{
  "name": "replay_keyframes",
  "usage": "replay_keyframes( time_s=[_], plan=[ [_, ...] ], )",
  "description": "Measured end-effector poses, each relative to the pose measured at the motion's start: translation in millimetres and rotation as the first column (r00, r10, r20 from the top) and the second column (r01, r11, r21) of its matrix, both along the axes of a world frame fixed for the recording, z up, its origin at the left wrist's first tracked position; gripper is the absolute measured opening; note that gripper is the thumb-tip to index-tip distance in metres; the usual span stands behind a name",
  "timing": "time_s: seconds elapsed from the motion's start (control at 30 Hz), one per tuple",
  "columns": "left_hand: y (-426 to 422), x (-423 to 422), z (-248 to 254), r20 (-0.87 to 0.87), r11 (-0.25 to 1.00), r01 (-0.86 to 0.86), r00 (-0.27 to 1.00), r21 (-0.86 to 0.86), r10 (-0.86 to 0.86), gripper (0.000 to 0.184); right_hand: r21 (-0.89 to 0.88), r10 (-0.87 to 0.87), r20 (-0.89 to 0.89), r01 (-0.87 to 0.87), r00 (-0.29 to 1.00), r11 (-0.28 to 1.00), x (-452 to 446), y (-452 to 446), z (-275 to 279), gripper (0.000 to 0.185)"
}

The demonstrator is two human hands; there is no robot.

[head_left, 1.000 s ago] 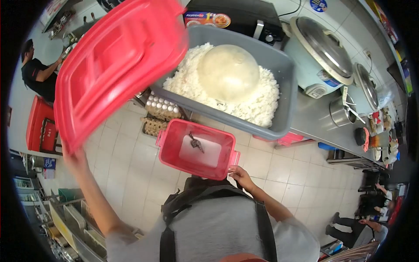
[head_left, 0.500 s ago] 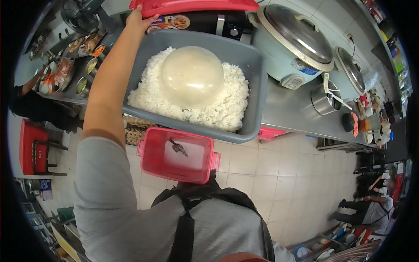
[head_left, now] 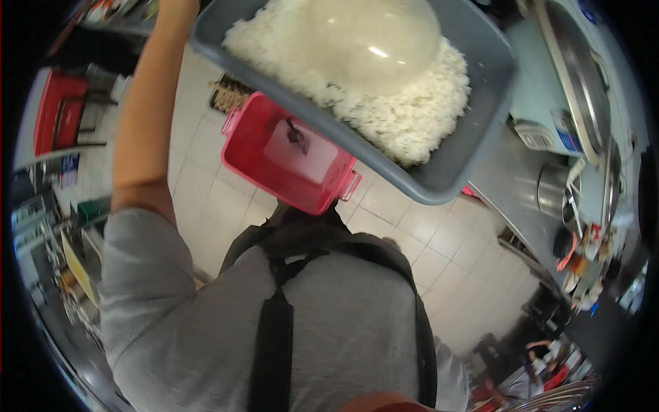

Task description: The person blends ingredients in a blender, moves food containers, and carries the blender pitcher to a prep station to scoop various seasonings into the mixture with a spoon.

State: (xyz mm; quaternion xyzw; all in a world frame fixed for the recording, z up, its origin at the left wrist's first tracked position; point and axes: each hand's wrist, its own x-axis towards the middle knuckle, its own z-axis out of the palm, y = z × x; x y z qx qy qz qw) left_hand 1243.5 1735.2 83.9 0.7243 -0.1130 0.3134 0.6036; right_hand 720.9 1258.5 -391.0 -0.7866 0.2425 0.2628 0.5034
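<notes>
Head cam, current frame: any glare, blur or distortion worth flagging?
Head view: bright glare spot on the translucent dome over the rice; head view: rice cooker and the people at lower right look smeared, probably motion blur; head view: strong fisheye distortion, black corners.

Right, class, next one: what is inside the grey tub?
The grey tub holds white rice, with a pale, cloudy dome resting on it. Whatever lies directly beneath the dome is covered, as is the tub's floor under the rice.

No readable lettering, blue label [head_left: 568,140] on rice cooker [head_left: 539,79] blurred
</notes>
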Motion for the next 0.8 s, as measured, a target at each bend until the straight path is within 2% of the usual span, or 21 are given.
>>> replay_keyframes(
  time_s=[0.03, 0.07, 0.1, 0.13, 0.17, 0.2, 0.23, 0.27, 0.33, 0.37, 0.4, 0.43, 0.47, 0.53, 0.57, 0.6, 0.63, 0.67, 0.7, 0.77, 0.8],
  plan=[
    [36, -31, -28, -0.042, 0.948, -0.25, 0.964, 0.2, 0.263, 0.029, 0.181, -0.073, -0.002, 0.072, 0.997, 0.981, 36, -8, 25, 0.029],
    [81, -62, -68, 0.061, 0.805, -0.375, 0.918, 0.46, 0.392, 0.02, 0.12, -0.054, -0.032, 0.057, 0.998, 0.991, 59, -13, 25, 0.028],
    [90, -102, -95, 0.129, 0.816, -0.379, 0.924, 0.438, 0.359, 0.018, 0.055, -0.038, -0.061, 0.041, 0.997, 0.998, 80, -17, 30, 0.028],
    [120, -147, -139, -0.029, 0.72, -0.362, 0.883, 0.592, 0.468, 0.02, 0.102, -0.122, -0.148, 0.137, 0.982, 0.985, 102, -24, 39, 0.029],
    [145, -198, -189, -0.315, 0.761, -0.317, 0.77, 0.565, 0.555, 0.023, 0.137, -0.205, -0.235, 0.241, 0.95, 0.961, 125, -28, 50, 0.03],
    [163, -255, -247, -0.424, 0.752, -0.414, 0.639, 0.513, 0.641, 0.021, 0.112, -0.218, -0.265, 0.255, 0.939, 0.961, 145, -33, 53, 0.032],
    [170, -313, -274, -0.637, 0.74, -0.21, 0.395, 0.639, 0.662, 0.034, 0.084, -0.235, -0.292, 0.27, 0.927, 0.959, 159, -33, 54, 0.034],
    [194, -388, -342, -0.704, 0.794, -0.172, 0.382, 0.582, 0.599, 0.026, 0.031, -0.227, -0.269, 0.244, 0.936, 0.969, 172, -23, 67, 0.035],
    [207, -529, -425, -0.955, 0.953, 0.082, -0.038, 0.291, 0.295, 0.021, 0.0, -0.201, -0.228, 0.206, 0.953, 0.978, 200, -4, 84, 0.038],
    [217, -616, -503, -0.954, 0.843, 0.458, 0.048, 0.283, 0.295, 0.022, -0.01, -0.182, -0.229, 0.185, 0.956, 0.983, 209, 9, 88, 0.038],
    [202, -640, -481, -0.955, 0.676, 0.734, -0.244, -0.066, 0.171, 0.025, -0.017, -0.148, -0.222, 0.148, 0.964, 0.989, 216, 22, 86, 0.039],
    [193, -654, -448, -0.803, 0.748, 0.552, -0.594, -0.368, 0.043, 0.035, -0.023, -0.114, -0.212, 0.111, 0.971, 0.994, 225, 34, 83, 0.04],
    [149, -567, -323, -0.697, 0.561, 0.764, -0.589, -0.317, 0.408, 0.037, 0.061, -0.069, -0.241, 0.087, 0.968, 0.994, 231, 38, 73, 0.044],
    [195, -639, -403, -0.968, 0.693, 0.71, -0.24, -0.127, 0.068, 0.033, -0.056, 0.094, -0.227, -0.109, 0.969, 0.992, 248, 71, 62, 0.052],
    [216, -671, -438, -0.997, 0.719, 0.691, -0.013, -0.066, -0.079, 0.032, -0.117, 0.194, -0.215, -0.222, 0.957, 0.968, 256, 83, 46, 0.057],
    [214, -648, -415, -0.992, 0.95, 0.301, -0.116, -0.077, -0.043, 0.031, -0.119, 0.21, -0.217, -0.239, 0.953, 0.964, 263, 96, 35, 0.057],
    [215, -606, -378, -0.973, 0.989, -0.149, -0.223, -0.02, -0.054, 0.031, -0.283, 0.274, -0.056, -0.279, 0.96, 0.918, 272, 112, 24, 0.058],
    [228, -585, -370, -0.984, 0.985, -0.078, -0.107, 0.151, 0.143, 0.031, -0.437, 0.358, 0.098, -0.283, 0.928, 0.854, 281, 131, 14, 0.059],
    [244, -570, -365, -0.941, 0.941, -0.033, 0.015, 0.337, 0.338, 0.031, -0.469, 0.416, -0.005, -0.369, 0.909, 0.802, 298, 148, 18, 0.068],
    [273, -538, -352, -0.916, 0.918, -0.169, 0.126, 0.359, 0.381, 0.033, -0.377, 0.31, 0.132, -0.241, 0.942, 0.894, 313, 170, -22, 0.079],
    [283, -517, -335, -0.915, 0.919, -0.189, 0.151, 0.345, 0.375, 0.034, -0.298, 0.314, 0.046, -0.287, 0.948, 0.91, 326, 200, 6, 0.077]
  ],
)
